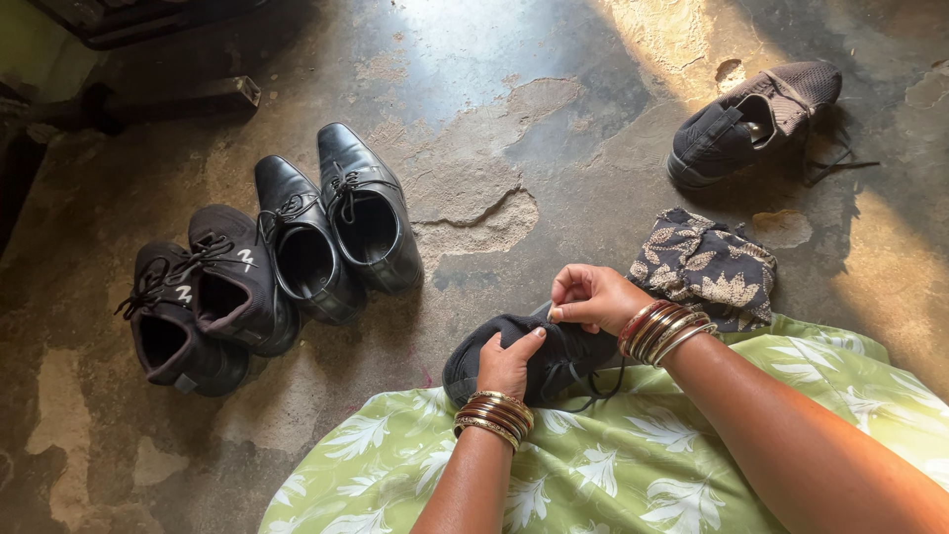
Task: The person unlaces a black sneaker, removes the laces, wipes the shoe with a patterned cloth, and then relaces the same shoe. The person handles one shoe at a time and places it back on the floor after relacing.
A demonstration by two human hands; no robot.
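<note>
Both hands (554, 331) hold knit shoe (494, 356).

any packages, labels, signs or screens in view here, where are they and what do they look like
No packages, signs or screens in view.
Only markings: small white curved logo marks on the sides of the two black sneakers at the left, on the floor beside the black leather dress shoes.
The dark shoe held by the left hand and right hand shows no label.
</note>
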